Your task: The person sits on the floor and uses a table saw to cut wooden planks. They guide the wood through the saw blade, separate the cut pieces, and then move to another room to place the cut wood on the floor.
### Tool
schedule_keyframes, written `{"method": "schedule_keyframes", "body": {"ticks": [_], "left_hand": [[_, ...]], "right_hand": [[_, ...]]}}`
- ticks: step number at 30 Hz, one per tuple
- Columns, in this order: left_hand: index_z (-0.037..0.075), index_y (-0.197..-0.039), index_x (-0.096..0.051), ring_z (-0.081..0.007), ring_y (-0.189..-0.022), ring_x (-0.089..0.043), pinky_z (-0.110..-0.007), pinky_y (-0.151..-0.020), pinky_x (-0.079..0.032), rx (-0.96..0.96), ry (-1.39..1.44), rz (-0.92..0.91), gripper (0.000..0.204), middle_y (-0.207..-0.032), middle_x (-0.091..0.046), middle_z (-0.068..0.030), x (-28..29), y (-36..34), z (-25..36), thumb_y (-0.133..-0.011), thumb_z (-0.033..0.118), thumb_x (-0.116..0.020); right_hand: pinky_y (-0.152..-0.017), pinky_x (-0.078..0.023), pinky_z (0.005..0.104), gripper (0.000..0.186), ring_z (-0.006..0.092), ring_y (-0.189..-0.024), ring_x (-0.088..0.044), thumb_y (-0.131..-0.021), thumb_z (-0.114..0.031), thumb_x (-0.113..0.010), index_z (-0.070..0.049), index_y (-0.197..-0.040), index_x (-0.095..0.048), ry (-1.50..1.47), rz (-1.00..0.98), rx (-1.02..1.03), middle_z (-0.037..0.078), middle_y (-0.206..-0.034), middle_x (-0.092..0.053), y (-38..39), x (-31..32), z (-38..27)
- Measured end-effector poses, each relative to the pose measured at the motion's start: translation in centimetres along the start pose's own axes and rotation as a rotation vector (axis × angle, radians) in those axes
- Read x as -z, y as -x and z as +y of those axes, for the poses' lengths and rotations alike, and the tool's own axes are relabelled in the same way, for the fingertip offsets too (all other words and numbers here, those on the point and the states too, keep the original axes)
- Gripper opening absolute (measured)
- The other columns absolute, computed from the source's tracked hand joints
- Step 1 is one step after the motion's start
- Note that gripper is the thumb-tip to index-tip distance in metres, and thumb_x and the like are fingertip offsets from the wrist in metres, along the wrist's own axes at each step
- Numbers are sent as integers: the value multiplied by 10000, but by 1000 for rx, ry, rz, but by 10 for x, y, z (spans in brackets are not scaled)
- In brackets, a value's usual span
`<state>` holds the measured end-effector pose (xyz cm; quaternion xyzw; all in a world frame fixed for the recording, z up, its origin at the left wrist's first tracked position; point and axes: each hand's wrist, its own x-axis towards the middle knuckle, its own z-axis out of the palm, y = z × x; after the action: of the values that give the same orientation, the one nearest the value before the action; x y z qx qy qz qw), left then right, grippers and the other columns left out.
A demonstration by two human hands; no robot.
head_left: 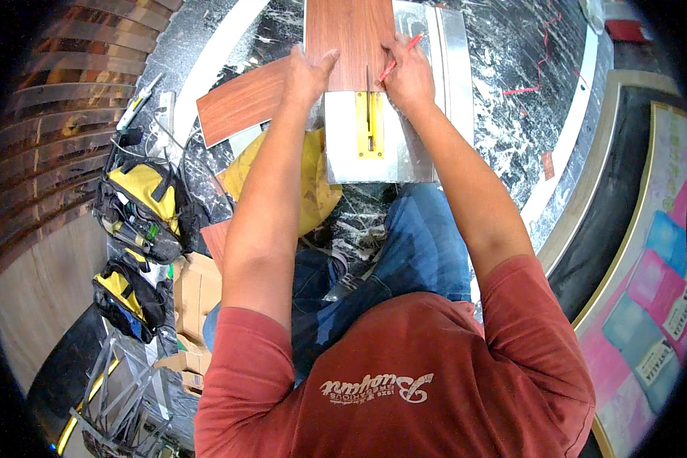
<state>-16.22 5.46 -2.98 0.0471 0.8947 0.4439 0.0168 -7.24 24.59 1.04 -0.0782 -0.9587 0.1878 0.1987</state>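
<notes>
A reddish-brown wood-grain plank lies flat across a small silver table saw. The saw has a yellow slotted insert, and a thin dark blade shows at the plank's near edge. My left hand grips the plank's left edge, thumb on top and fingers partly hidden. On the plank's right side rests my right hand, closed around a red pencil that slants up to the right.
Another wood-grain plank lies to the left, near a yellow sheet. Black-and-yellow tool bags, a power strip, cables and a cardboard box sit further left. A framed colourful panel stands at right.
</notes>
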Motion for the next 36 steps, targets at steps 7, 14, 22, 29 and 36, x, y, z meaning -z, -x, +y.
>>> {"method": "schedule_keyframes", "body": {"ticks": [7, 14, 22, 29, 36], "left_hand": [[-142, -1321, -511, -436, -1153, -659, -463, -991, -526, 76, 54, -153, 790, -1238, -648, -348, 10, 10, 7, -883, 451, -795], [-107, -1178, -609, -390, -1007, -726, -462, -887, -569, 39, -10, -30, 646, -1094, -718, -306, 1, 19, 2, -865, 417, -821], [-93, -1167, -643, -378, -988, -732, -454, -868, -567, 81, 7, -78, 566, -1081, -731, -281, 12, 32, 14, -878, 363, -811], [-72, -1121, -690, -359, -959, -740, -447, -848, -568, 18, 124, -110, 440, -1049, -748, -252, 12, 43, 4, -888, 287, -792], [-86, -1125, -657, -372, -963, -734, -453, -850, -563, 29, 119, -85, 477, -1054, -738, -258, 28, 63, 24, -890, 306, -791]], "right_hand": [[-1062, -483, 457, 443, 394, -1235, -582, -804, -58, -740, -40, -1239, -656, -41, -49, -7, 176, -1389, -596, 12, 4, 3], [-1049, -485, 461, 450, 401, -1215, -590, -801, -48, -739, -27, -1241, -650, -13, -39, -7, 162, -1383, -610, 19, 7, 0], [-1053, -483, 468, 420, 412, -1208, -593, -810, -38, -719, -21, -1224, -651, 3, -11, 11, 186, -1383, -608, 31, 15, -7], [-1088, -464, 470, 388, 431, -1270, -566, -830, -31, -681, -23, -1216, -649, -48, -104, -39, 237, -1424, -582, 39, 29, -16], [-1113, -448, 472, 399, 444, -1290, -554, -840, -30, -675, -33, -1238, -641, -57, -75, -36, 253, -1434, -573, 54, 28, -14]]}}
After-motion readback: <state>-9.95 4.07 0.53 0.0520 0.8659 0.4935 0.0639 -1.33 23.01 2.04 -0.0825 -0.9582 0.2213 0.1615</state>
